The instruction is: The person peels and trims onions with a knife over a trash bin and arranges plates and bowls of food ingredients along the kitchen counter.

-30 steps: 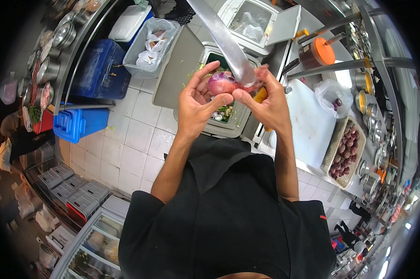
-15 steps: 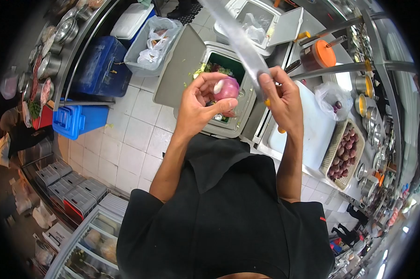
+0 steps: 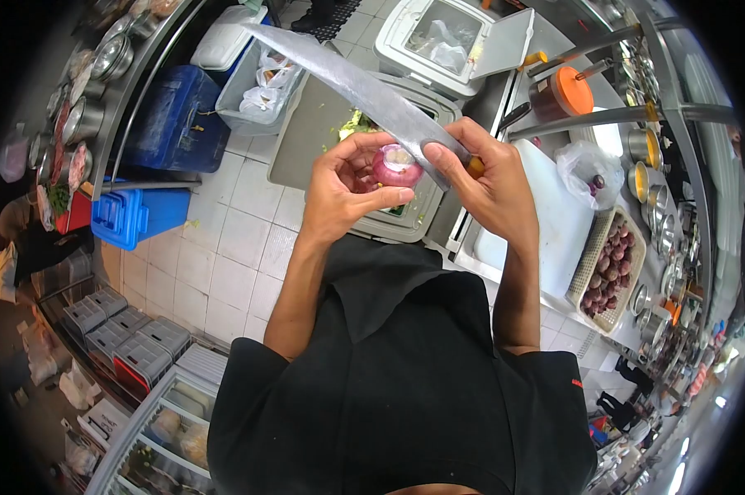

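Note:
A red onion with a pale cut end facing up sits in the fingers of my left hand. My right hand is closed round a large knife, its thumb pressed on the blade near the yellow handle. The long blade points up and to the left, and its heel is close against the onion's right side; whether it touches I cannot tell. Beneath both hands is a grey bin with its lid swung open and green scraps showing inside.
To the right lie a white cutting board and a basket of red onions. A plastic bag and an orange-lidded container stand behind them. Blue bins and a lined tub are at the left on the tiled floor.
The knife has swung left, its blade now slanting across above the onion. My right hand has moved closer to my left, and the onion has turned so its cut end faces up.

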### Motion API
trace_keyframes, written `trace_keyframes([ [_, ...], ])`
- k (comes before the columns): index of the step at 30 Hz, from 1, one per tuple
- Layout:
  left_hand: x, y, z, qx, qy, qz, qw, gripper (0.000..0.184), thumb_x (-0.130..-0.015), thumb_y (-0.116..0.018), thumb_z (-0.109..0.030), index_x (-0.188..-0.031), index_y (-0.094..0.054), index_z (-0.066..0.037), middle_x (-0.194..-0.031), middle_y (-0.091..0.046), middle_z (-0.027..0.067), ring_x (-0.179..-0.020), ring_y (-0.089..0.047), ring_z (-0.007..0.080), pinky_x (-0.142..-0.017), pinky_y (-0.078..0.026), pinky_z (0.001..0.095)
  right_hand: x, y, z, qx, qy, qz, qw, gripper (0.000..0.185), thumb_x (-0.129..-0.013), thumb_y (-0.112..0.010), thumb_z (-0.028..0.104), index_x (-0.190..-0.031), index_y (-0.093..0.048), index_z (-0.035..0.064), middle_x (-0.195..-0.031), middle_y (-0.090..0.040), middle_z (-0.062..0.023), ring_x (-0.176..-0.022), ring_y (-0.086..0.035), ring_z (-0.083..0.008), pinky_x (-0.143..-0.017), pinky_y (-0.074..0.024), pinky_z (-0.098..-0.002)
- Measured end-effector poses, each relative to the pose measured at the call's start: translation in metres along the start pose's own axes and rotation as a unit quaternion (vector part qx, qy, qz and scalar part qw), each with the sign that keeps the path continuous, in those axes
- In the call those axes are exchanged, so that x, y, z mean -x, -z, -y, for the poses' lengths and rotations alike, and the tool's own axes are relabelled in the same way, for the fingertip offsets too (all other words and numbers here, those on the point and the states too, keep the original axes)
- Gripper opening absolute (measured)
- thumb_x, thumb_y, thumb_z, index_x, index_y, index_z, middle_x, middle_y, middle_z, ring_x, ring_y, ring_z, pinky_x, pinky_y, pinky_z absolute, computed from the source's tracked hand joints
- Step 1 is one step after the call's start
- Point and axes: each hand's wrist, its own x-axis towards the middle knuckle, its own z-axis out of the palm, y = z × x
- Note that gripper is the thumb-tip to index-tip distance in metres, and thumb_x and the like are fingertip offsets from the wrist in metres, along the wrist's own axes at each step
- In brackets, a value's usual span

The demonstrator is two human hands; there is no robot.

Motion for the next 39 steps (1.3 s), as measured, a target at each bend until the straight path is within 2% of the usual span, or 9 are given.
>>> trace_keyframes([
  [2, 0.000, 0.001, 0.001, -0.026, -0.010, 0.006, 1.000, 0.059, -0.068, -0.084, 0.001, -0.121, -0.057, 0.003, -0.107, -0.067, 0.0111, -0.094, -0.065, 0.0146, -0.083, -0.054, 0.0265, -0.004, 0.000, -0.006, 0.021, 0.031, -0.006, 0.999, 0.025, -0.091, -0.066, 0.025, -0.095, -0.064, 0.0004, -0.066, -0.064, -0.0111, -0.051, -0.059, -0.0132, -0.049, -0.0446, -0.0285],
  [6, -0.003, 0.001, -0.002, -0.021, -0.033, 0.032, 0.999, 0.064, -0.067, -0.084, 0.001, -0.124, -0.055, 0.004, -0.110, -0.066, 0.0125, -0.097, -0.065, 0.0156, -0.085, -0.053, 0.0270, -0.008, 0.001, -0.009, 0.025, 0.018, -0.027, 0.999, 0.024, -0.091, -0.066, 0.024, -0.095, -0.064, 0.0004, -0.066, -0.064, -0.0120, -0.050, -0.060, -0.0149, -0.050, -0.0454, -0.0293],
  [8, -0.003, 0.006, -0.003, -0.033, -0.004, 0.060, 0.998, 0.067, -0.067, -0.084, 0.001, -0.127, -0.054, 0.005, -0.113, -0.065, 0.0142, -0.101, -0.064, 0.0169, -0.089, -0.052, 0.0287, -0.008, 0.002, -0.010, 0.032, 0.018, -0.051, 0.998, 0.024, -0.090, -0.067, 0.024, -0.094, -0.064, 0.0003, -0.064, -0.063, -0.0107, -0.049, -0.058, -0.0124, -0.049, -0.0440, -0.0280],
  [11, -0.005, 0.002, 0.000, 0.002, -0.036, 0.051, 0.998, 0.067, -0.067, -0.084, 0.001, -0.126, -0.053, 0.006, -0.115, -0.064, 0.0144, -0.103, -0.064, 0.0174, -0.091, -0.052, 0.0296, -0.005, 0.004, -0.010, 0.032, 0.033, -0.064, 0.997, 0.024, -0.090, -0.068, 0.024, -0.092, -0.064, 0.0002, -0.062, -0.061, -0.0088, -0.049, -0.056, -0.0097, -0.047, -0.0419, -0.0261],
  [14, -0.005, 0.002, -0.002, 0.018, -0.023, 0.040, 0.999, 0.067, -0.067, -0.083, 0.002, -0.126, -0.053, 0.006, -0.114, -0.065, 0.0143, -0.103, -0.064, 0.0176, -0.091, -0.052, 0.0299, 0.002, 0.004, -0.001, -0.003, 0.015, -0.051, 0.999, 0.024, -0.089, -0.069, 0.024, -0.092, -0.064, 0.0006, -0.060, -0.060, -0.0069, -0.048, -0.054, -0.0076, -0.045, -0.0398, -0.0246],
  [17, -0.006, 0.004, 0.001, 0.025, -0.015, 0.047, 0.998, 0.065, -0.068, -0.083, 0.003, -0.125, -0.053, 0.007, -0.114, -0.065, 0.0145, -0.104, -0.064, 0.0179, -0.091, -0.052, 0.0294, 0.002, 0.003, 0.001, 0.020, 0.018, -0.022, 0.999, 0.024, -0.089, -0.069, 0.024, -0.093, -0.065, 0.0009, -0.061, -0.062, -0.0071, -0.046, -0.055, -0.0085, -0.045, -0.0404, -0.0251],
  [24, -0.007, 0.005, 0.002, 0.030, -0.016, 0.047, 0.998, 0.064, -0.068, -0.082, 0.003, -0.125, -0.053, 0.007, -0.114, -0.065, 0.0149, -0.104, -0.063, 0.0181, -0.091, -0.051, 0.0295, -0.002, 0.001, -0.002, 0.014, 0.010, -0.027, 0.999, 0.023, -0.089, -0.068, 0.024, -0.093, -0.065, 0.0005, -0.064, -0.065, -0.0093, -0.048, -0.058, -0.0101, -0.046, -0.0426, -0.0261],
  [32, -0.008, 0.000, 0.003, 0.030, -0.051, 0.025, 0.998, 0.064, -0.067, -0.082, 0.004, -0.125, -0.054, 0.007, -0.115, -0.064, 0.0150, -0.105, -0.063, 0.0182, -0.091, -0.051, 0.0304, -0.004, -0.008, -0.007, -0.006, 0.004, -0.063, 0.998, 0.024, -0.090, -0.068, 0.024, -0.091, -0.064, 0.0003, -0.063, -0.063, -0.0081, -0.049, -0.052, -0.0079, -0.047, -0.0401, -0.0261],
  [39, -0.008, -0.003, 0.000, 0.023, -0.042, 0.023, 0.999, 0.065, -0.067, -0.082, 0.004, -0.125, -0.053, 0.007, -0.115, -0.064, 0.0162, -0.105, -0.063, 0.0193, -0.092, -0.051, 0.0312, -0.004, -0.006, -0.011, -0.037, -0.010, -0.051, 0.998, 0.024, -0.090, -0.068, 0.024, -0.091, -0.064, 0.0001, -0.065, -0.062, -0.0056, -0.050, -0.047, -0.0046, -0.047, -0.0368, -0.0241],
])
